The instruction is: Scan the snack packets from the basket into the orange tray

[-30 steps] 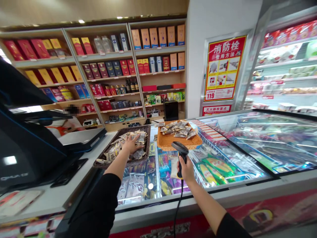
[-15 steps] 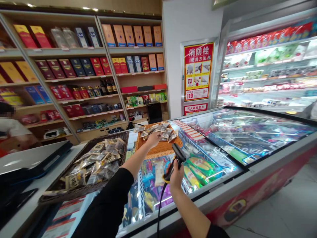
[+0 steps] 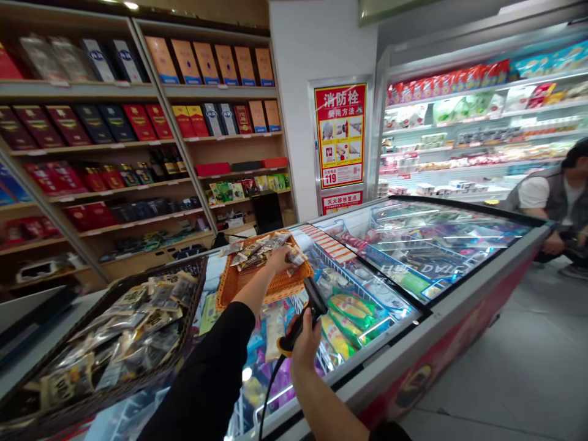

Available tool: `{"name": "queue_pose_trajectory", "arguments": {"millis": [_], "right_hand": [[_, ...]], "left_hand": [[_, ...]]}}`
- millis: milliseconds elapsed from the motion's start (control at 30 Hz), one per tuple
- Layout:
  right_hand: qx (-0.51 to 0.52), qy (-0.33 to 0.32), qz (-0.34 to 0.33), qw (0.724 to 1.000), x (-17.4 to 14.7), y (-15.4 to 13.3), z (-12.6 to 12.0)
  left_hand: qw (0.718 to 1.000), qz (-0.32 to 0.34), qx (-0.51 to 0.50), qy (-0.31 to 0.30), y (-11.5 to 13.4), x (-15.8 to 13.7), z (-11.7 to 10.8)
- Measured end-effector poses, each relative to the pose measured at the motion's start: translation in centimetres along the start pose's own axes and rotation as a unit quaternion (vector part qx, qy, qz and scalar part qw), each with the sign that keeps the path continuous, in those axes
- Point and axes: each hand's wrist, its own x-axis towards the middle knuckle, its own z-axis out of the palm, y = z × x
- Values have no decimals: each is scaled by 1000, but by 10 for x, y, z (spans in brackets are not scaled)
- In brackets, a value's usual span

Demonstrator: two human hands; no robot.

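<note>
Left hand (image 3: 278, 260) is reaching into a shallow orange woven basket (image 3: 239, 288) on the glass lid of a long chest freezer (image 3: 459, 288), fingers closing on small clear-wrapped snack packets (image 3: 250, 252) — grip itself hard to make out. Right hand (image 3: 304, 337) is gripping a black handheld barcode scanner (image 3: 309, 306) with a dark cord, held just beside the basket. A dark wicker tray (image 3: 184, 343) of similar packets is sitting nearer left. A person in a grey vest (image 3: 554, 199) is crouching by the freezer's far end.
</note>
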Motion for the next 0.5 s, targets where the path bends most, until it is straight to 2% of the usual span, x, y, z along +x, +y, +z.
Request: {"name": "queue_pose_trajectory", "arguments": {"millis": [133, 200, 233, 300, 367, 433, 500], "right_hand": [[-32, -28, -37, 998, -1, 0, -1], [-62, -73, -65, 993, -5, -2, -1], [-84, -105, -80, 988, -8, -3, -2], [-151, -190, -111, 964, -14, -4, -5], [-234, -271, -147, 922, -18, -5, -8], [-302, -315, -176, 882, -21, -5, -10], [-349, -329, -182, 858, -23, -3, -11]], "left_hand": [[988, -33, -113, 99, -1, -28, -19], [964, -66, -224, 129, -4, -49, -34], [942, -83, -291, 145, -7, -61, -41], [889, -111, -410, 171, -16, -89, -57], [846, -145, -481, 179, -30, -119, -69], [821, -184, -510, 180, -44, -149, -78], [803, -212, -523, 190, -56, -173, -80]]}}
